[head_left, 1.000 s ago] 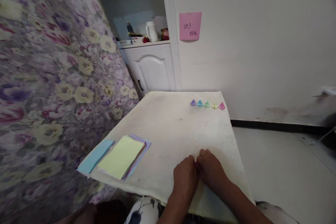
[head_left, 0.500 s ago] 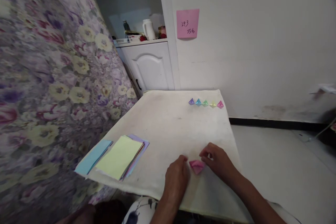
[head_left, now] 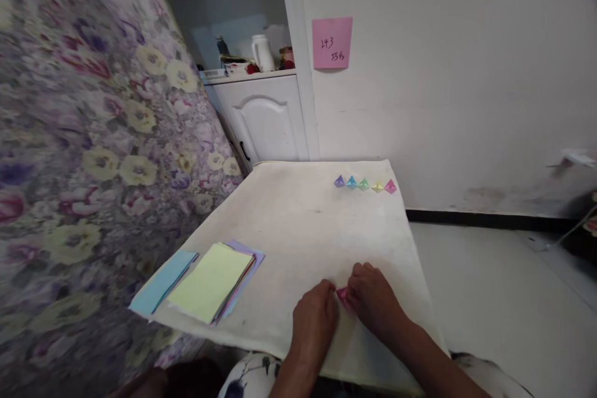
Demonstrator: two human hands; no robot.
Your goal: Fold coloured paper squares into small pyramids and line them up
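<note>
A small pink folded paper is between my two hands near the front of the table, partly covered by the fingers. My left hand is closed, its thumb and fingertips pinching the paper's left corner. From the right, my right hand has its fingers curled over the other side of the paper and grips it. Toward the far right corner stands a row of small folded paper pieces: purple, blue, green, yellow and pink.
At the left of the cloth-covered table lie a stack of coloured paper, yellow on top, and a blue paper stack. A floral curtain hangs on the left. A pink note is stuck to the wall.
My right hand has moved left and down onto the pink folded paper, its fingers now closed over the right side. My left hand stays at the left corner.
</note>
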